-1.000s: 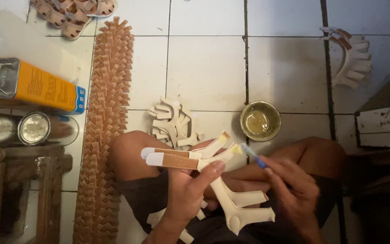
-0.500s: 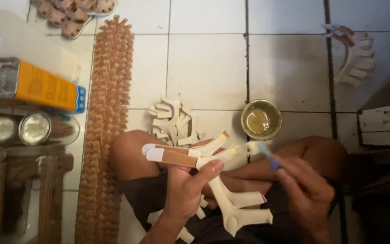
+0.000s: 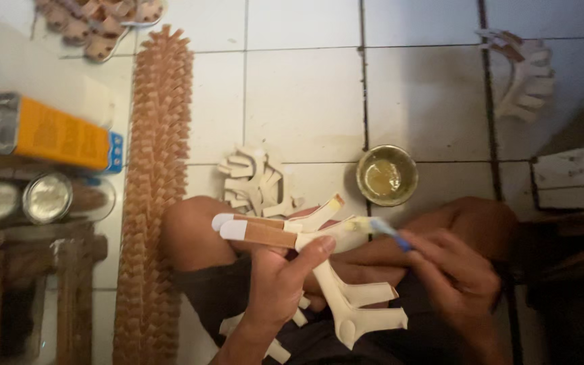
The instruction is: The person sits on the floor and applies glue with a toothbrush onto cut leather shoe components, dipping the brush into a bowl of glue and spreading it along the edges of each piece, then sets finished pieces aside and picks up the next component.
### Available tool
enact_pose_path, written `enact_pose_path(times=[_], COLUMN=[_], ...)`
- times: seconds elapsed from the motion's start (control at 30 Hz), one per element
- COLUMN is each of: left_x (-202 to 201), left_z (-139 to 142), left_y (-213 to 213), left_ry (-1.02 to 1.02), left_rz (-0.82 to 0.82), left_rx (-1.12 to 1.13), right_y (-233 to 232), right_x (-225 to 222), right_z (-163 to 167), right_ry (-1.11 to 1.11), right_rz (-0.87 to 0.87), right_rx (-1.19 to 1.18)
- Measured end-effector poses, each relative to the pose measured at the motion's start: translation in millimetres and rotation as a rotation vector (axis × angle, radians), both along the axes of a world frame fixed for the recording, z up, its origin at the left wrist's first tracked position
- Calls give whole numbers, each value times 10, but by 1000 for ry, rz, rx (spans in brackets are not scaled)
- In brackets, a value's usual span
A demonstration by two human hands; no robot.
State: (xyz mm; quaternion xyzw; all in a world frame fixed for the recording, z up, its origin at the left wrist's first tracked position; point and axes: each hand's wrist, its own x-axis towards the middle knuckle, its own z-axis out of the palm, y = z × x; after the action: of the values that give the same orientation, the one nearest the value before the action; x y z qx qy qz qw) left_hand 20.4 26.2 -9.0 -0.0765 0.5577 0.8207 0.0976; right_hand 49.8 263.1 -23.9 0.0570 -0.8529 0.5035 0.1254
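- Floor: white tiles with dark grout, I'm looking straight down on it over the person's lap.
- Long row of tan cut pieces: runs top to bottom left of the knees, stacked edge to edge like a spiked strip.
- Rectangular tin with an orange side and blue end lies at far left; a round lidded can sits just below it.
- Branched wooden piece: pale, forked, held over the lap between the knees. Upper prongs carry brown strips and white tips; lower prongs point toward the bottom edge.
- Left hand: fingers wrapped around the piece's stem, thumb pressed on top. Firm grip.
- Right hand: fingers pinched closed on a small blue-handled brush, bristle end touching an upper prong of the piece.
- Pile of small pale offcuts: on the floor just beyond the left knee.
- Curved comb-like piece: top right, well apart from everything else.
- Small round bowl with yellowish liquid: on the floor just above the right knee, near the brush.
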Motion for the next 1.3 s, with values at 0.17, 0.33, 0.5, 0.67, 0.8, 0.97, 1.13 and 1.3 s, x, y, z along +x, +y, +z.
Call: enact_pose_path(times=[0.17,0.33,0.5,0.67,0.8,0.97,1.13,1.3], left_x=[-71,-68,-60,-55,-49,-47,-83,-28], left_z=[0,-6,24,105,108,43,-29,-67], left_y=[-39,-113,-58,-80,-86,-63,-66,47], left_ry=[-53,21,18,25,37,-62,-54,-83], left_rz=[46,57,-47,-108,-120,-73,7,-9], left_rx=[138,116,7,-25,-43,18,77,78], right_y=[207,516,321,51,7,101,236,1], right_x=[-6,109,165,-26,-78,-86,-82,122], right_z=[-143,-104,-7,80,112,128,200,77], right_ry=[-65,-27,-133,-42,-89,37,-122,22], right_rz=[42,-222,-105,74,52,95,-24,-49], right_rx=[103,22,-186,-110,-73,161,139,152])
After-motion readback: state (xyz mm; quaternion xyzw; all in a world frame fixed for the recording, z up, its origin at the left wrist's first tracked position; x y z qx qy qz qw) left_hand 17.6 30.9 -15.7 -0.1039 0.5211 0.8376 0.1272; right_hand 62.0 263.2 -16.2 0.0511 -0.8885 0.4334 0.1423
